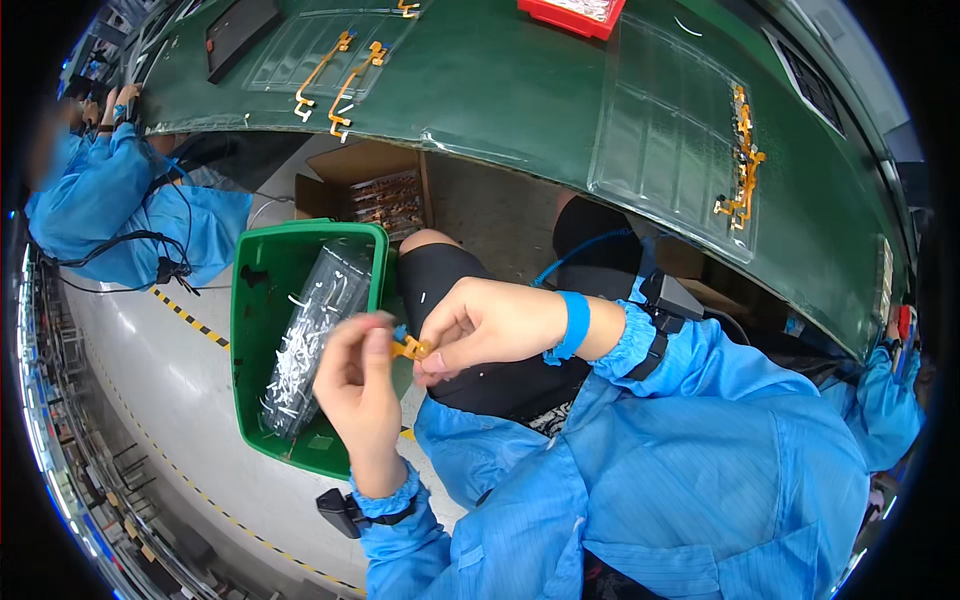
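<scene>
Just left of the grip, a green waste bin (255,330) holds a clear bag of white peeled strips (305,350) — placed within easy drop reach. Left hand (360,385) and right hand (480,325) are both pinched closed on a small orange flex-circuit piece (411,348) — held between them over the lap.

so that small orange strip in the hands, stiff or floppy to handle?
Probably floppy: the orange strip looks thin and flat, like the long ribbon-like ones on the green table. Likely very light; the left hand and right hand pinch it with fingertips only.
</scene>
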Tool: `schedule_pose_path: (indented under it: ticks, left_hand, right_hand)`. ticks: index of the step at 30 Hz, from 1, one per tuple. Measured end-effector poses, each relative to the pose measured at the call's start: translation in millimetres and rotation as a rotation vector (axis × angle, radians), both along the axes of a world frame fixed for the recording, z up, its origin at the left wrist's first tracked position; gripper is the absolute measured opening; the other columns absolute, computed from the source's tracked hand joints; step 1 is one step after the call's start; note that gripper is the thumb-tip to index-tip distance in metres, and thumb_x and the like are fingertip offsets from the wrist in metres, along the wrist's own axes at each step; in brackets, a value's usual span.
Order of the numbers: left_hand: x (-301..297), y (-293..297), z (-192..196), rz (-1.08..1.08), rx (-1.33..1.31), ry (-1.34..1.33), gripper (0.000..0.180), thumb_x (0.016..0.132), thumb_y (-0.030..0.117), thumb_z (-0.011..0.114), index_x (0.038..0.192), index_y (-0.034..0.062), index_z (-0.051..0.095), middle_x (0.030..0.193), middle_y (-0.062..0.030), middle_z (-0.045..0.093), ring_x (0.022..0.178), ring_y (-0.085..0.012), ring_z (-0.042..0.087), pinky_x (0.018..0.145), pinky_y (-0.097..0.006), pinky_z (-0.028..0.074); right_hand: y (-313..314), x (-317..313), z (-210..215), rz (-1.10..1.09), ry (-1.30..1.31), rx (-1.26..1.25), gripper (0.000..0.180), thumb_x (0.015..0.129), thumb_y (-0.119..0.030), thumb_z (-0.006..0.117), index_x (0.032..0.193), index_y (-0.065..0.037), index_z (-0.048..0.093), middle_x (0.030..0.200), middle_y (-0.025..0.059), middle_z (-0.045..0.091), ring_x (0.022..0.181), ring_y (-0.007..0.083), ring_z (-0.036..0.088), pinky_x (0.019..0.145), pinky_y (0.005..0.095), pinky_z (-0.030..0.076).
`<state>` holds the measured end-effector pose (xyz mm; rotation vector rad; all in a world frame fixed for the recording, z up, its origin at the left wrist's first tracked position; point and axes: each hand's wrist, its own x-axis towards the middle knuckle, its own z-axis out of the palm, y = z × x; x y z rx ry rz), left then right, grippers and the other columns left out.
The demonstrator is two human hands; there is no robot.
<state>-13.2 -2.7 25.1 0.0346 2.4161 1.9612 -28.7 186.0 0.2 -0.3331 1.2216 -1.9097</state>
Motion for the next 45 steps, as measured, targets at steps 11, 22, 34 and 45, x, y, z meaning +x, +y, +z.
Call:
schedule_pose_path:
  ticks: [11,22,34,45]
  left_hand:
    - [23.7,6.3,-21.7,-0.137,-0.385,0.597,0.020,0.075,-0.009,0.069,0.091,-0.0022,0.060,0.091,-0.0140,0.058,0.082,-0.0249,0.059,0.073,-0.032,0.049]
    - [23.6,15.1,-19.2,-0.174,-0.427,0.598,0.022,0.070,-0.010,0.071,0.088,-0.0019,0.062,0.090,-0.0137,0.060,0.081,-0.0253,0.061,0.071,-0.033,0.049]
    - [42.1,-7.2,-43.8,0.185,-0.070,0.604,0.008,0.091,-0.003,0.056,0.091,-0.0020,0.048,0.090,-0.0169,0.061,0.077,-0.0225,0.063,0.071,-0.030,0.053]
    - [58.9,-181.5,-123.6,0.380,-0.959,-0.063,0.028,0.089,0.007,0.062,0.115,-0.0043,0.059,0.119,-0.0174,0.061,0.109,-0.0319,0.058,0.099,-0.040,0.042]
  right_hand:
    - [2.9,1.5,9.4,-0.318,0.016,0.179,0.025,0.091,-0.020,0.067,0.093,0.004,0.071,0.070,0.0065,0.068,0.066,0.0059,0.062,0.060,0.0212,0.050]
    - [5.6,6.6,17.8,-0.341,0.294,0.361,0.022,0.090,-0.015,0.065,0.079,0.004,0.066,0.061,0.0041,0.065,0.056,0.0040,0.055,0.050,0.0220,0.043]
    - [-10.0,-4.3,13.5,-0.489,-0.145,0.128,0.023,0.094,-0.019,0.060,0.094,0.003,0.064,0.086,0.0120,0.071,0.073,0.0156,0.070,0.064,0.0246,0.056]
    - [-11.6,-17.8,17.6,-0.633,-0.151,0.090,0.029,0.099,-0.022,0.054,0.113,0.004,0.054,0.099,0.0178,0.069,0.078,0.0219,0.071,0.067,0.0272,0.058]
